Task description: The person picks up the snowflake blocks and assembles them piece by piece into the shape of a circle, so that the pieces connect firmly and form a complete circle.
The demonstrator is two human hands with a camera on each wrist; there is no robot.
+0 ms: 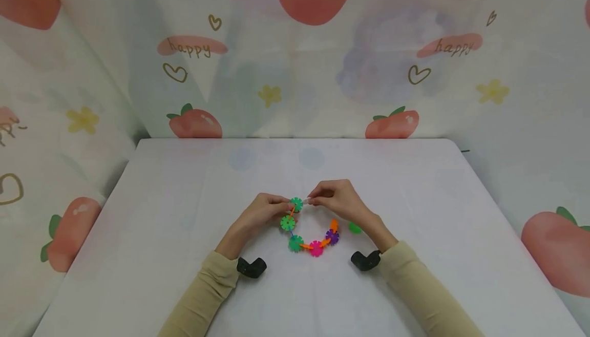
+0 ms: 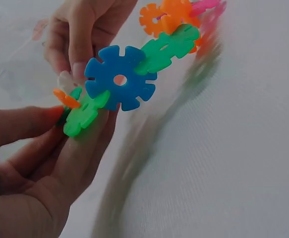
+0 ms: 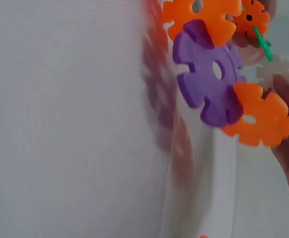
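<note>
A curved chain of slotted plastic snowflake discs hangs between my hands, with a pink disc (image 1: 316, 248) and a purple disc (image 3: 199, 74) among its links. At its upper end, my left hand (image 1: 258, 214) pinches the chain by a green disc (image 1: 296, 204) and the orange disc (image 2: 67, 99) beside it. A blue disc (image 2: 104, 69) joins two green ones just past those fingertips. My right hand (image 1: 343, 198) holds a white disc (image 3: 273, 69) between thumb and fingers, its edge against the green disc. An orange disc (image 1: 334, 224) forms the chain's other end, below the right hand.
A loose green disc (image 1: 355, 228) lies on the white-covered table (image 1: 184, 173) beside my right wrist. Black angled pieces (image 1: 252, 268) sit at both sleeve cuffs. Printed fabric (image 1: 295, 70) walls off the back and sides.
</note>
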